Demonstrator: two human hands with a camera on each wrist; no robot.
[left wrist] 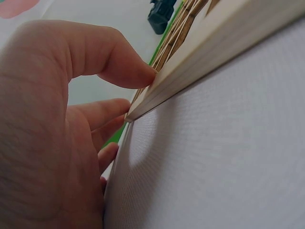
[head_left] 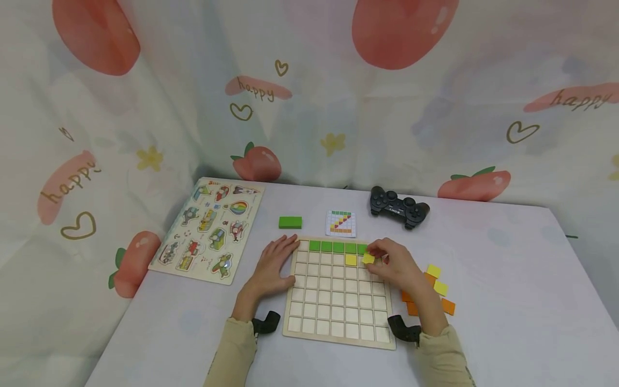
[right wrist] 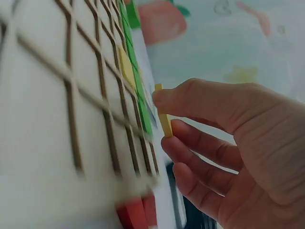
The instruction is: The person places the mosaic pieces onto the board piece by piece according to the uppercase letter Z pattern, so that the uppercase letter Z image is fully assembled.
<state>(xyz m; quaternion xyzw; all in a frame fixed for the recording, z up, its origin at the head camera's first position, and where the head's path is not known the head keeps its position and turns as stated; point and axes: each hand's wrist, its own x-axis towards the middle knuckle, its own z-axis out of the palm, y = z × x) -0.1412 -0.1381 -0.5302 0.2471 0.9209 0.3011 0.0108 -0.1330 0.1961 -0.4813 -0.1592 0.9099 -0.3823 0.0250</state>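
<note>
A wooden grid board [head_left: 317, 296] lies on the white table, with a row of green square tiles [head_left: 339, 247] along its far side. One yellow tile [head_left: 351, 260] sits in the second row. My right hand [head_left: 398, 267] pinches another yellow tile [right wrist: 166, 125] between thumb and fingers, over the grid just right of the first. My left hand [head_left: 271, 264] lies spread at the board's left side; its thumb [left wrist: 136, 71] presses the wooden edge while the other fingertips touch near the far left corner.
Loose yellow and orange tiles [head_left: 447, 307] lie right of the board, partly behind my right forearm. Beyond it are a green block [head_left: 290, 222], a small pattern card [head_left: 340, 223] and a black game controller [head_left: 399, 208]. A picture puzzle board [head_left: 207, 231] lies at left.
</note>
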